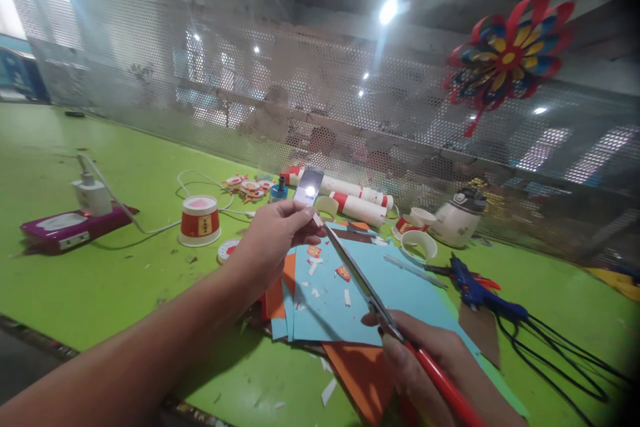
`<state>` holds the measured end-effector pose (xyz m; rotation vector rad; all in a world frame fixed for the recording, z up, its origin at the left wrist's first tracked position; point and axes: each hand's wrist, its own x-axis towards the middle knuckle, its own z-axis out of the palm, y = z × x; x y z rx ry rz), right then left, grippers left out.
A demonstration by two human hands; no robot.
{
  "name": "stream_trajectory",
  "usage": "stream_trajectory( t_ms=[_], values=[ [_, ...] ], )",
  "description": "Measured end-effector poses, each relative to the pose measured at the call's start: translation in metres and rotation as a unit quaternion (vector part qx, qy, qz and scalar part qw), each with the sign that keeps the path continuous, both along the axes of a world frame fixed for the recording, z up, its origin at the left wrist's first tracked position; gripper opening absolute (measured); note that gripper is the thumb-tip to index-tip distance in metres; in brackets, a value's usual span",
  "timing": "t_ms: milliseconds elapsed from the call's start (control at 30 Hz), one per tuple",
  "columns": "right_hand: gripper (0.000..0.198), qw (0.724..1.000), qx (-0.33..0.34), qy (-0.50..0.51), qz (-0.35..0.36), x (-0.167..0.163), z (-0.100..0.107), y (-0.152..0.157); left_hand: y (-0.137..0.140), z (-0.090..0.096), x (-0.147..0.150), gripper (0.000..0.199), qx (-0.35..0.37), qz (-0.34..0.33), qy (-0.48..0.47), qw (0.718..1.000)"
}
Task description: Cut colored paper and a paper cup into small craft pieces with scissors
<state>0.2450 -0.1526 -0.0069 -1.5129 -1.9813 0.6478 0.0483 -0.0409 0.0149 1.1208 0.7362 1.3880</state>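
My right hand (433, 353) grips a pair of scissors (357, 277) with red handles, the long metal blades pointing up and left. Its tips reach a small white piece, apparently paper (317, 219), which is pinched between thumb and fingers of my left hand (280, 230). Whether the blades touch that piece I cannot tell. Beneath both hands lie light blue paper sheets (400, 300) over orange paper (357, 370). White scraps and small red-and-yellow cutouts (343, 273) are scattered on the blue.
Left stand a red-and-white paper cup (199, 221) and a purple power strip (70, 230) with a charger. A phone (309, 187) and white-and-red tubes (357, 190) lie behind. To the right are a blue glue gun (483, 293), its cable and a cream kettle-like container (457, 217). A paper flower (509, 57) hangs above.
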Motion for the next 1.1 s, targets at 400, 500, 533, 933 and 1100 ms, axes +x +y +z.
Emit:
stream_trajectory(
  t_ms=[400, 500, 533, 933, 1100],
  values=[
    [0.043, 0.998, 0.052, -0.017, -0.027, -0.006, -0.001, 0.000, -0.006, 0.000, 0.002, 0.014, 0.000, 0.010, -0.016, 1.000],
    [0.044, 0.997, 0.056, -0.026, -0.052, -0.006, -0.002, -0.001, -0.007, -0.001, 0.003, 0.016, 0.006, 0.005, -0.018, 1.000],
    [0.044, 0.997, 0.052, -0.029, -0.056, -0.006, -0.002, -0.001, -0.007, -0.002, 0.004, 0.016, 0.006, 0.004, -0.019, 1.000],
    [0.038, 0.999, 0.033, -0.013, -0.036, -0.006, -0.001, 0.000, -0.011, -0.002, 0.007, 0.015, -0.003, 0.018, -0.026, 0.999],
    [0.043, 0.999, 0.011, -0.001, -0.054, -0.004, -0.003, -0.002, -0.012, -0.002, 0.008, 0.014, 0.000, 0.024, -0.034, 0.999]
  ],
)
